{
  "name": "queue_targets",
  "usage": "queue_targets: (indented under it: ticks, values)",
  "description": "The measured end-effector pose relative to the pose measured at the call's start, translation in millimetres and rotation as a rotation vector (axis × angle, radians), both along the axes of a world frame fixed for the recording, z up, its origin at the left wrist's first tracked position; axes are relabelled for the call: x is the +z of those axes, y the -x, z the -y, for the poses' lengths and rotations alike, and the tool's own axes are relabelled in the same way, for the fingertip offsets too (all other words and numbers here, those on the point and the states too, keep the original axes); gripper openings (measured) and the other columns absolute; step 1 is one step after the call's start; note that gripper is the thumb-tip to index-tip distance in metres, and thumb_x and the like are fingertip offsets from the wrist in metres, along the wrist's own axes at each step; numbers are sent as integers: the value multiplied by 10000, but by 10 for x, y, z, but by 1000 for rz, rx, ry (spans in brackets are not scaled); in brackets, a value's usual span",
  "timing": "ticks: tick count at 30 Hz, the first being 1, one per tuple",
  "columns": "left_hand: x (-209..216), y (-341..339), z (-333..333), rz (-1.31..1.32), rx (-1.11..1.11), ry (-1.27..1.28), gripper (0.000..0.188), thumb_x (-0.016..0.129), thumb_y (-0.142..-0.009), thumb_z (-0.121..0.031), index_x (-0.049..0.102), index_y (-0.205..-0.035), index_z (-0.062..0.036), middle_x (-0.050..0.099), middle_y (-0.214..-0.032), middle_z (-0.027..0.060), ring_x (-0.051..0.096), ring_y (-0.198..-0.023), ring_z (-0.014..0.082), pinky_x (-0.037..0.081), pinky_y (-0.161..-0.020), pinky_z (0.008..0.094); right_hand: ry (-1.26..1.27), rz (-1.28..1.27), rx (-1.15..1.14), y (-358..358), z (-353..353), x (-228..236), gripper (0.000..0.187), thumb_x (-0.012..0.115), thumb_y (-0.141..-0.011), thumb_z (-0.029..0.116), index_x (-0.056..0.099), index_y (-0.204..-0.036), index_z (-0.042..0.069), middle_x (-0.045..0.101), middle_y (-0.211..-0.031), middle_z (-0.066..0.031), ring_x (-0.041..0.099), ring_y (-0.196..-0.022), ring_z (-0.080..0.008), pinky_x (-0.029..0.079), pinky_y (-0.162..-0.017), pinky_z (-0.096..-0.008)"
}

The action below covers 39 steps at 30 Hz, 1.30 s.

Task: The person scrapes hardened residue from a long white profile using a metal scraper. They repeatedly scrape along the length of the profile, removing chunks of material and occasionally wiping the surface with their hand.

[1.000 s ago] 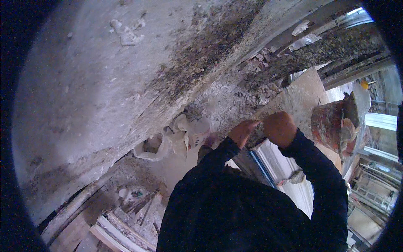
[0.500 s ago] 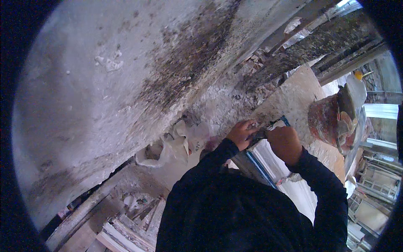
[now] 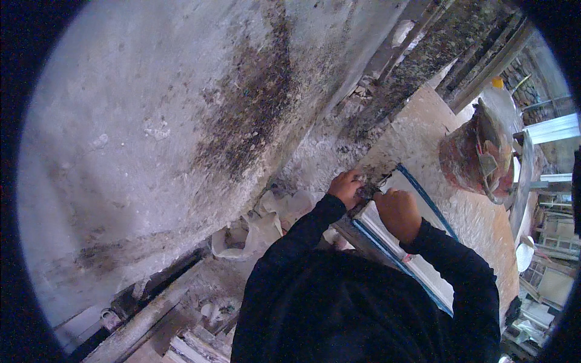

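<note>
A long white strip like a plaster moulding (image 3: pixel 380 225) lies in a trough with blue edges (image 3: pixel 387 247), slanting away from my body. At its far end, my right hand (image 3: pixel 397 213) is closed in a fist above the white surface; whatever it grips is hidden beneath the fingers. Beside it, my left hand (image 3: pixel 346 189) bends its fingers over a dark, dirty piece (image 3: pixel 367 192) by the trough's end, too unclear to name. The two hands are close together, slightly apart.
A plaster-stained reddish bucket (image 3: pixel 463 158) stands tilted in view on the board (image 3: pixel 478 233) to the right. White plastic bags (image 3: pixel 251 233) lie left of my arm, below a stained wall-like slab (image 3: pixel 151 121). White strips (image 3: pixel 196 346) are stacked at the lower left.
The view has shifted a little. My right hand has drawn slightly nearer along the white strip, and more of the far blue edge shows. My left hand stays at the trough's end.
</note>
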<state>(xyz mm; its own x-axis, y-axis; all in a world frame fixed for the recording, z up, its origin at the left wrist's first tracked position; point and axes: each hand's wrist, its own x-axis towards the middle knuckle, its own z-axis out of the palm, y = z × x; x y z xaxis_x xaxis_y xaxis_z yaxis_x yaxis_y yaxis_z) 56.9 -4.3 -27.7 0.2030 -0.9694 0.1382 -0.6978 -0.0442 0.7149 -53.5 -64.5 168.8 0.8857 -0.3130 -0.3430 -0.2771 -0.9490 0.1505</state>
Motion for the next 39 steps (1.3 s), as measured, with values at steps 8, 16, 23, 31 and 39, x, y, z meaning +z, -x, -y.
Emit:
queue_targets:
  ticks: [8, 16, 23, 31, 39]
  values:
    - [195, -81, 28, 188, -133, -203, 308, 659, -622, -250, 644, -903, -124, 432, -1226, 59, 452, -1048, 312, 394, -885, 411, -41, 115, -50, 30, 287, 336, 79, 565, -691, 153, 627, -708, 106, 586, -584, -99, 600, -553, -252, 437, -437, -371]
    - [206, -45, 11, 219, -137, -161, 326, 650, -640, -278, 631, -929, -127, 444, -1230, 53, 444, -1061, 294, 396, -853, 437, -121, 147, -261, 240, 262, 407, 129, 573, -762, 271, 635, -771, 158, 588, -603, -97, 599, -586, -276, 456, -504, -394]
    - [272, -71, 8, 115, -157, 14, 271, 647, -661, -218, 616, -910, -116, 506, -1172, 78, 498, -996, 298, 401, -847, 427, -246, 198, -408, 450, 299, 520, 154, 579, -762, 269, 633, -834, 144, 601, -665, -118, 584, -604, -314, 450, -529, -411]
    - [116, -74, -63, 241, -190, 84, 346, 667, -606, -150, 604, -943, -104, 528, -1130, 96, 465, -1065, 286, 389, -914, 364, -336, 323, -545, 626, 275, 574, 174, 581, -773, 275, 646, -872, 147, 607, -692, -142, 589, -628, -326, 461, -560, -412]
    - [155, -214, -32, 145, -324, 124, 325, 660, -634, -162, 590, -939, -76, 509, -1125, 155, 449, -1087, 319, 378, -930, 385, -371, 354, -534, 751, 236, 543, 191, 566, -786, 314, 637, -861, 153, 617, -705, -116, 591, -631, -324, 467, -551, -420]
